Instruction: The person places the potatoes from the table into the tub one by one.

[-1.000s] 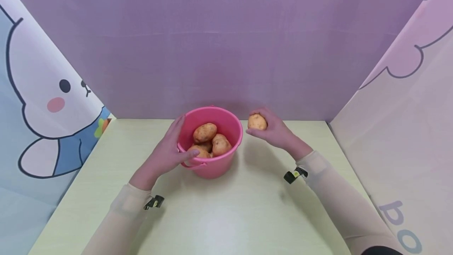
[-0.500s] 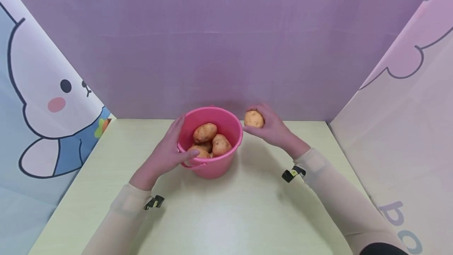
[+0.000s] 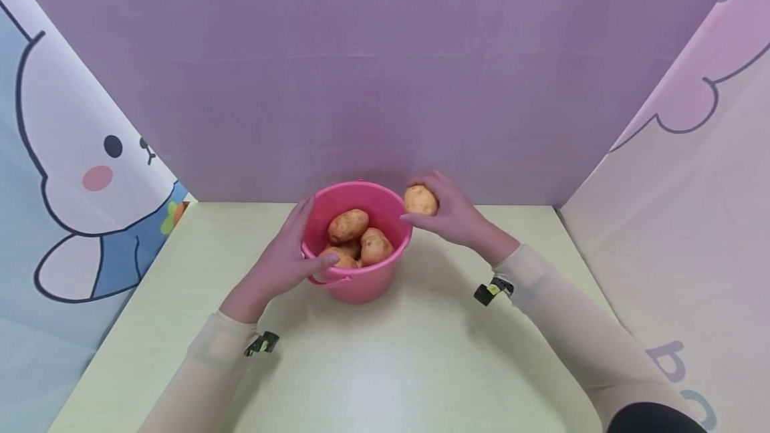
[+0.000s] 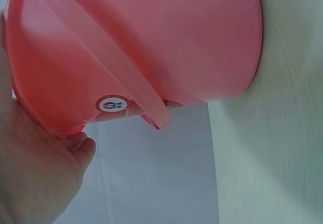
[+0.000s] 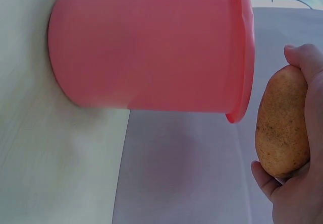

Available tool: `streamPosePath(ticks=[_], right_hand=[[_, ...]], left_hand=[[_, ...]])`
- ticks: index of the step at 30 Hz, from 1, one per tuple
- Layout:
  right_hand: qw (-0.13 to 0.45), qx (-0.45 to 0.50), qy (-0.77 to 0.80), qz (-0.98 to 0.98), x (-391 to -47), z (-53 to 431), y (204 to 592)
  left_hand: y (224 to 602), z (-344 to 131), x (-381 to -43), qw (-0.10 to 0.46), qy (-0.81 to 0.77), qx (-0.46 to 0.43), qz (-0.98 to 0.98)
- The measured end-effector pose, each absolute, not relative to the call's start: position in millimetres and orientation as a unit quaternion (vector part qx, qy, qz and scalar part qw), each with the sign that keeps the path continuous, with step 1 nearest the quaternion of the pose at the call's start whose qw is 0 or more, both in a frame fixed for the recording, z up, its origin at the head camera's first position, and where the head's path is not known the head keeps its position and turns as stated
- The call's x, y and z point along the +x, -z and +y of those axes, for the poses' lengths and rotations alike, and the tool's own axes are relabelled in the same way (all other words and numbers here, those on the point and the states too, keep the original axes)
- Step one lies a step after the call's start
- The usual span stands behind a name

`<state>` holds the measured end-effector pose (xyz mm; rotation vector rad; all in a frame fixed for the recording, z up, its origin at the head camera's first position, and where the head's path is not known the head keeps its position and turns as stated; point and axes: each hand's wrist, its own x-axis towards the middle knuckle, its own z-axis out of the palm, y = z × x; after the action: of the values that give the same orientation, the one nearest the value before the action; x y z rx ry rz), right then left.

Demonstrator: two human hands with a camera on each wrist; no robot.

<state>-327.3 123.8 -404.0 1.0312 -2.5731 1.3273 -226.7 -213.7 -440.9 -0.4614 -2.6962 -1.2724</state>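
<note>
A pink bucket (image 3: 361, 288) stands upright on the table with several potatoes (image 3: 349, 226) inside. My left hand (image 3: 279, 269) holds its left side at the rim, thumb reaching over the front edge and fingers along the left. Beside the right part of the rim, my right hand (image 3: 454, 216) grips one tan potato (image 3: 421, 200) between thumb and fingers. The right wrist view shows that potato (image 5: 282, 123) as long and speckled, raised above rim level and just outside the bucket. The bucket's handle (image 4: 111, 57) hangs down along its side in the left wrist view.
The pale wooden table (image 3: 373, 373) carries the bucket near its back edge. A purple backdrop (image 3: 373, 85) rises right behind. Printed side panels enclose the space, with a cartoon rabbit (image 3: 90, 139) on the left one.
My right hand has moved left and slightly up with the potato, from apart from the bucket to right at its rim. My left hand and the bucket have stayed put.
</note>
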Motion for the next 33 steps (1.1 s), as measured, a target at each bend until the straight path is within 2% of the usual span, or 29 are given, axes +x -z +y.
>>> streamPosePath(ticks=[33], right_hand=[[0.017,0.394,-0.368,-0.842,-332.1,82.3,387.1]], left_hand=[[442.6,-213.3,-228.1,0.061,0.432,-0.153,-0.887]])
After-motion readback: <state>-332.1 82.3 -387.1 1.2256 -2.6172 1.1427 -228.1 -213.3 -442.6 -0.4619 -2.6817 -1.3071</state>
